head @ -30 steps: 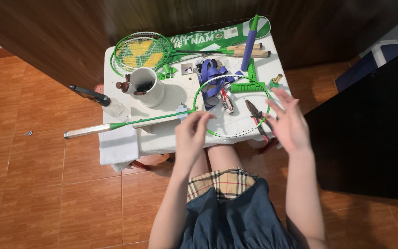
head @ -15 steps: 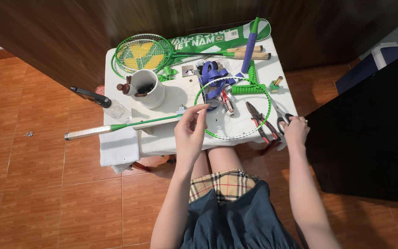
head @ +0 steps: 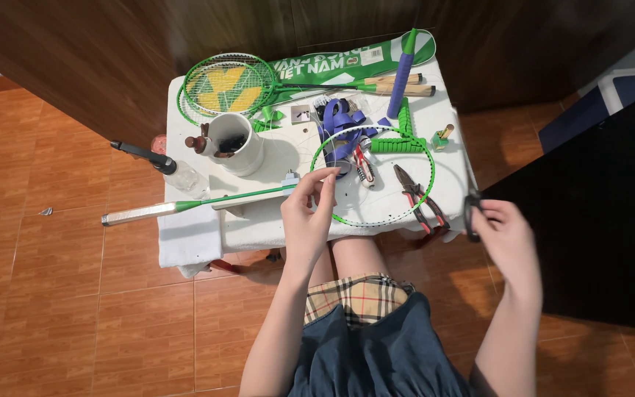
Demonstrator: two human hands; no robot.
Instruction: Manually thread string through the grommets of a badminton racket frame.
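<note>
- On the small white table point(head: 185, 242), the unstrung racket point(head: 273, 192) lies flat: its green hoop sits at the near middle and its thin shaft runs left to a pale grip that overhangs the edge.
- Left hand point(head: 304, 213) pinches the hoop's near-left rim, by the throat, between thumb and fingertips; the other fingers are loosely curled.
- Right hand point(head: 507, 234) is off the table's right edge, closed around the dark handles of scissors point(head: 472, 209), blades pointing up; it is blurred, so the exact grip is unclear.
- Judged by its look, the racket is light and stiff, with a smooth, somewhat slippery frame. An empty hoop may flex, so the throat or shaft seems the safest place to hold.
- Red-handled pliers point(head: 420, 197) lie inside the hoop's right side: hard metal, heavier.
- Behind are a strung racket point(head: 225, 82) with a yellow mark, a glossy green cover point(head: 347, 62), soft blue tape point(head: 336, 117), a ribbed green grip point(head: 400, 132) and a white cup point(head: 235, 140) of small dark bits.
- A clear bottle point(head: 174, 169) with a black nozzle sits at the left edge.
</note>
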